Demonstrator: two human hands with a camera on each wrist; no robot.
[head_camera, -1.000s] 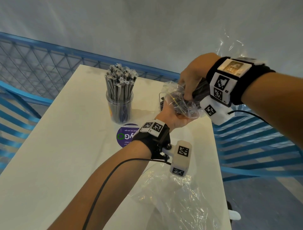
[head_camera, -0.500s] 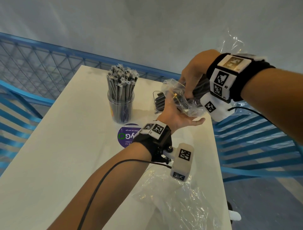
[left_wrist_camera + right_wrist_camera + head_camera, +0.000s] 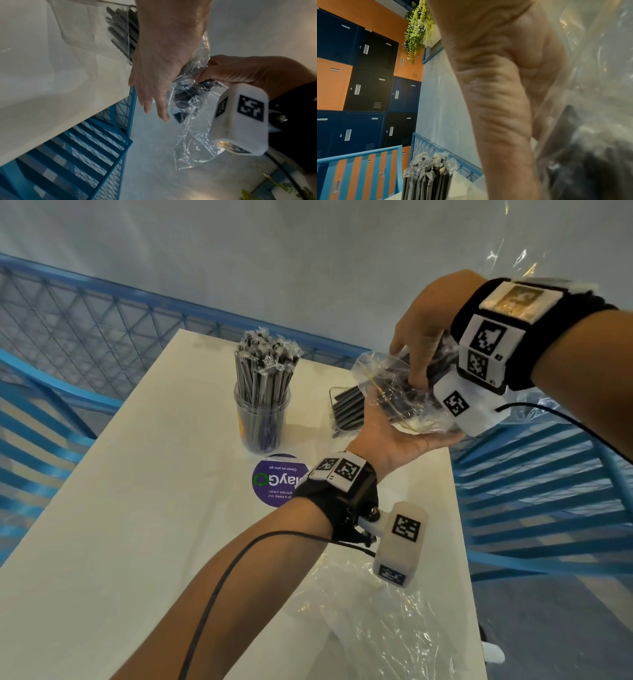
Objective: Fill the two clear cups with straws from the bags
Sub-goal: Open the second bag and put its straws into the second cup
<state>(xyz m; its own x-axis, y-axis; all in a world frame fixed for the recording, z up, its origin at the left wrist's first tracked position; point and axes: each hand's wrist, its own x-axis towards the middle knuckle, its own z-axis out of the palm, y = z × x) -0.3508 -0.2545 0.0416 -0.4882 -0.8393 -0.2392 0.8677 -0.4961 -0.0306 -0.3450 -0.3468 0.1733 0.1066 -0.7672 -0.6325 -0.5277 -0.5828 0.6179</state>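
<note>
A clear cup (image 3: 262, 419) packed with wrapped black straws stands upright on the white table (image 3: 137, 508); the right wrist view shows its straw tops (image 3: 426, 175). To its right, a second clear cup (image 3: 344, 412) holds several black straws that lie slanted. Above that cup my right hand (image 3: 421, 344) grips a clear bag of black straws (image 3: 394, 395) from the top, fingers curled into the plastic. My left hand (image 3: 414, 441) lies palm up, fingers straight, under the bag. The left wrist view shows the same flat left hand (image 3: 154, 83), bag (image 3: 187, 106) and second cup (image 3: 96, 27).
An empty crumpled clear bag (image 3: 376, 628) lies on the table's near right part. A purple round sticker (image 3: 277, 479) sits in front of the full cup. Blue slatted chairs (image 3: 548, 491) flank the table, and a blue mesh rail (image 3: 102, 313) runs behind it.
My left hand has let go of the bag and flattened out palm up beneath it. My right hand and the bag have risen slightly, uncovering the second cup.
</note>
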